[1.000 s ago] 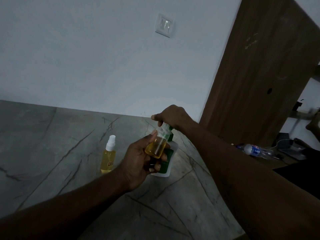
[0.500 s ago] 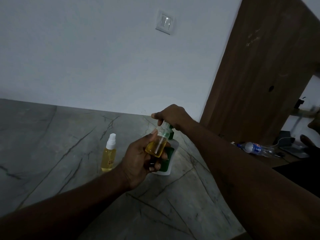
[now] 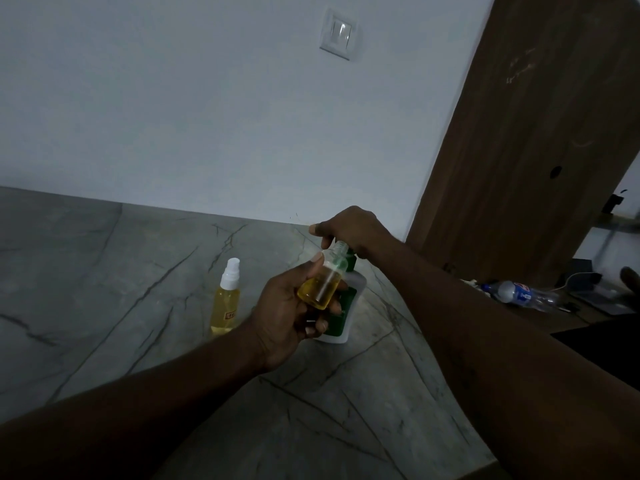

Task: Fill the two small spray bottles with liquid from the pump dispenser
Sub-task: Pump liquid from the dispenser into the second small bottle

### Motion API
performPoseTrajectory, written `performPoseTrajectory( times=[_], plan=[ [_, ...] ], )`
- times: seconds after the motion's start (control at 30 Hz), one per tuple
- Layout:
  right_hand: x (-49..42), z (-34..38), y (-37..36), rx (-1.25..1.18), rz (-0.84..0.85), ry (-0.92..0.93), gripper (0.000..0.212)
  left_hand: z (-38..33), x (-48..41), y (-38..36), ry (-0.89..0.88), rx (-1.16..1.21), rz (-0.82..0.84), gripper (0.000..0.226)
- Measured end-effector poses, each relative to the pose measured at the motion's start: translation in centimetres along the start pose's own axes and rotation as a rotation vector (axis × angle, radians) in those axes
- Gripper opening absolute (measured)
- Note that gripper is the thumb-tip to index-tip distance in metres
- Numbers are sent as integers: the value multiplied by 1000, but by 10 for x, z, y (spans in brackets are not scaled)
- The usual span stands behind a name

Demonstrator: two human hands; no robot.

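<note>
My left hand (image 3: 289, 315) grips a small clear spray bottle (image 3: 322, 280) with no cap, tilted with its open neck up under the pump spout. Yellow liquid fills roughly its lower half. Behind it stands the white pump dispenser (image 3: 348, 299) with a green label and green collar. My right hand (image 3: 349, 228) curls over the pump head and hides it. A second small spray bottle (image 3: 227, 299), capped with a white sprayer and holding yellow liquid, stands upright on the marble counter (image 3: 104, 289) to the left.
The counter meets a white wall with a light switch (image 3: 338, 33). A wooden door panel (image 3: 540, 133) rises at the right. Beyond the counter's right edge lie a plastic water bottle (image 3: 517, 292), cables and a dark device.
Both hands stay on the open bottle and the pump. The view has shifted slightly; the liquid level shows no clear difference.
</note>
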State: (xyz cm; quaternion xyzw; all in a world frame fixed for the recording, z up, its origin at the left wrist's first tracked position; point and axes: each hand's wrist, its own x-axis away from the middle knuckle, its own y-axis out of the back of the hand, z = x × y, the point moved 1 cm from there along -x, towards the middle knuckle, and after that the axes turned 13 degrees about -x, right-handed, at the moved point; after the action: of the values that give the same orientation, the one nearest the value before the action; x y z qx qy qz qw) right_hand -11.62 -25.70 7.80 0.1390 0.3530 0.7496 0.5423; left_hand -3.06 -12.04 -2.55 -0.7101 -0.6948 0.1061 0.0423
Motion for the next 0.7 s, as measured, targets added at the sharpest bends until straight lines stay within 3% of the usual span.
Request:
performPoseTrajectory(
  times=[0.17,0.4,0.7],
  plan=[
    [-3,9,7,106,-31,77,42,-4,0,-1,-29,9,-1,59],
    [1,-1,-1,-44,1,-11,38,4,-3,1,-19,-26,-19,56],
    [-2,7,7,31,-21,41,45,3,-2,0,-43,4,9,54]
  ],
)
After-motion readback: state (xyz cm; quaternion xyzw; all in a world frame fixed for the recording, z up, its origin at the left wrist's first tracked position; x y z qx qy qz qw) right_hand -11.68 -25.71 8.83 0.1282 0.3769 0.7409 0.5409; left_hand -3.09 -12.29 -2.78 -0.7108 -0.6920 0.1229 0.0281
